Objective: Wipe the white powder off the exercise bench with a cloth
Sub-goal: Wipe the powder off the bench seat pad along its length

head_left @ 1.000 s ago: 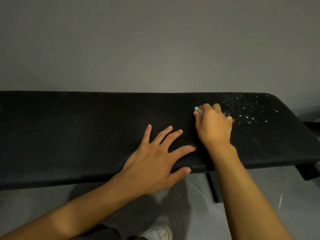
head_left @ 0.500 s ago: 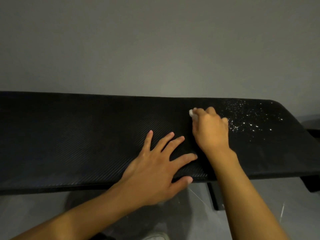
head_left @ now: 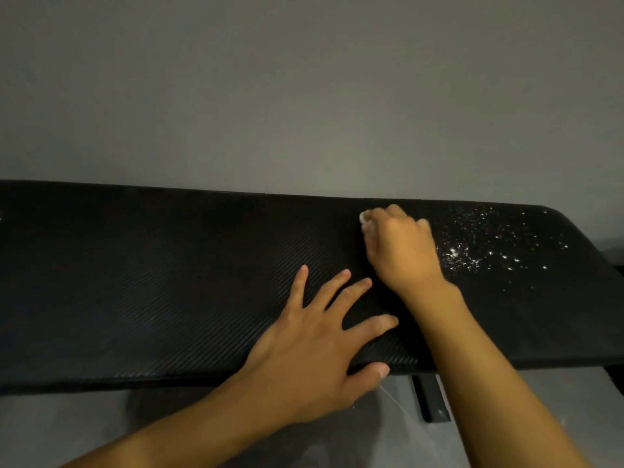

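Note:
A long black padded exercise bench (head_left: 152, 282) with a ribbed surface runs across the view. White powder (head_left: 489, 244) is scattered over its right end. My right hand (head_left: 401, 251) is closed on a small white cloth (head_left: 364, 218), of which only a bit shows past the knuckles; it presses on the pad just left of the powder. My left hand (head_left: 320, 346) lies flat on the bench near the front edge, fingers spread, thumb over the edge.
A plain grey wall stands right behind the bench. Below the front edge is a grey floor, and a black frame leg (head_left: 432, 396) goes down under the right half. More dark frame shows at the far right edge (head_left: 616, 376).
My right hand with the cloth has slid a little to the left and toward the back edge, away from the powder. My left hand stays flat in the same spot.

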Motion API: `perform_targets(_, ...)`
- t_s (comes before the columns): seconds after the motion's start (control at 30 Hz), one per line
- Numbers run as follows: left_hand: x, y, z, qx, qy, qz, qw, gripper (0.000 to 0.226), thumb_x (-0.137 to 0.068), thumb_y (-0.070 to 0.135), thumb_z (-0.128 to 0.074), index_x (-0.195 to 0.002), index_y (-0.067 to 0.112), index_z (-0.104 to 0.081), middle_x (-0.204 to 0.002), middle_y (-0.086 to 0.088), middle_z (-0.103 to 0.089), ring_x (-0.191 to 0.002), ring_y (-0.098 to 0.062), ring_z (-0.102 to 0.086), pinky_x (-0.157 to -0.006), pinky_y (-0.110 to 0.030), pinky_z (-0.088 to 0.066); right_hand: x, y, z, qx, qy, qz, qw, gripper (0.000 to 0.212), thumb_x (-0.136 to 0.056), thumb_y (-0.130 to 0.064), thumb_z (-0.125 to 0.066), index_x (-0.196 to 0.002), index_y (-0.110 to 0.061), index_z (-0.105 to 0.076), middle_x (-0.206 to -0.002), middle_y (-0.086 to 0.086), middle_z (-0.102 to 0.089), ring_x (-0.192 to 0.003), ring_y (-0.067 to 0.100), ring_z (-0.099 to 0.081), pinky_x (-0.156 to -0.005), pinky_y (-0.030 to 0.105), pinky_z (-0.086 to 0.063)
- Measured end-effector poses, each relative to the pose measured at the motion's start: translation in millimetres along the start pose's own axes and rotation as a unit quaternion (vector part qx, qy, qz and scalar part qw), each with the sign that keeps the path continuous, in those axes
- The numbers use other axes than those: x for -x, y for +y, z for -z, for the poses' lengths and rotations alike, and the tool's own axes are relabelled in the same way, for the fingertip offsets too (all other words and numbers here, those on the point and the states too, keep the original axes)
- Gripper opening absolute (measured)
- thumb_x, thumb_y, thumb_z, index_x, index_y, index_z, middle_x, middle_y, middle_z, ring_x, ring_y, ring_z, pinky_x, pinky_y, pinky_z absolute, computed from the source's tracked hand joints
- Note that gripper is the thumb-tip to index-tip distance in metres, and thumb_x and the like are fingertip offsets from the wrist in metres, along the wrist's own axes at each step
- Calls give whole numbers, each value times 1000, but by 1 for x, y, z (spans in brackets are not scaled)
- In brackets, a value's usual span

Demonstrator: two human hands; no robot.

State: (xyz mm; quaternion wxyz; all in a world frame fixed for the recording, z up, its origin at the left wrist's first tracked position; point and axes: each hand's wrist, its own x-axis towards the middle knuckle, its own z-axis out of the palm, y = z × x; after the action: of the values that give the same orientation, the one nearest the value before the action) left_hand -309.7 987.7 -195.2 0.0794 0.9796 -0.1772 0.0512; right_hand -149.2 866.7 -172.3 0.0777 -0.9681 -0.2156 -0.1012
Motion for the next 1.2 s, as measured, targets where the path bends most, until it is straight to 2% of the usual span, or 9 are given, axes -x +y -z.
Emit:
perform_targets(0.07, 1, 1, -2, -7, 1, 3, 1000, 57, -98, 68, -28, -152, 48, -24, -168, -6, -17, -156, -29, -6, -117, -71, -7, 5, 3, 3, 14, 6, 14, 1000, 33, -103, -33, -44, -128, -20, -61, -116, 7, -63, -99, 32, -65, -91, 48, -40)
perform_targets(0.2, 1, 2, -2, -7, 0, 6, 1000, 57, -98, 68, -28, -151, 49, -25, -168, -5, -17, -156, -28, -6, -117, -70, -8, -28, 16, 1, 28, -9, -97, 995, 33, -104, -32, -43, -126, -16, -62, -122, 14, -61, -107, 37, -62, -94, 49, -39)
perform_targets(0.33, 0, 0, 0, 0, -3, 6, 1000, 57, -97, 69, -29, -151, 49, -26, -168, -4, -19, -156, -26, -7, -118, -69, -8, 10, 0, 8, -24, -20, -2, 1000, 29, -103, -32, -47, -124, -21, -63, -116, 7, -63, -101, 33, -65, -89, 49, -45)
perform_targets(0.43, 0, 0, -1, -7, 0, 11, 1000, 57, -96, 69, -29, -149, 48, -28, -168, -4, -19, -156, -26, -8, -118, -68, -8, 74, 4, 20, -3, 37, 2, 999, 24, -100, -34, -52, -119, -27, -66, -101, -2, -64, -84, 27, -67, -79, 45, -44)
perform_targets(0.67, -1, -2, 3, -16, -5, 13, 1000, 60, -96, 70, -25, -152, 50, -23, -168, -4, -18, -156, -25, -8, -118, -67, -10, 60, 53, 26, 29, 38, -177, 983, 31, -104, -32, -46, -125, -20, -64, -112, 11, -61, -95, 36, -64, -89, 52, -44)
perform_targets(0.87, -1, -5, 1, -14, 4, 4, 1000, 60, -96, 70, -24, -153, 50, -21, -168, -3, -16, -156, -25, -7, -119, -66, -10, 107, 30, 27, -49, 54, -55, 996, 24, -96, -27, -60, -118, -22, -68, -100, 3, -63, -80, 32, -66, -72, 51, -53)
perform_targets(1.0, -1, -5, 1, -9, 9, 3, 1000, 60, -96, 71, -24, -152, 50, -22, -168, -3, -17, -156, -24, -7, -119, -66, -11, 93, 51, 26, 1, 64, -136, 989, 25, -99, -29, -56, -120, -21, -66, -105, 9, -62, -88, 36, -65, -80, 54, -50)
perform_targets(1.1, 0, -5, 1, -10, 3, 3, 1000, 60, -96, 71, -23, -152, 50, -22, -167, -3, -17, -156, -24, -7, -120, -66, -10, 70, 51, 23, -30, 57, -205, 977, 29, -102, -26, -51, -126, -16, -63, -115, 16, -58, -97, 41, -62, -84, 59, -50)
perform_targets(1.2, 0, -6, 1, -9, 6, 2, 1000, 60, -96, 71, -23, -153, 50, -21, -168, -2, -16, -156, -23, -6, -120, -65, -9, 92, 30, 23, -64, 49, -136, 987, 27, -99, -25, -55, -124, -18, -64, -112, 12, -60, -92, 38, -63, -80, 55, -52)
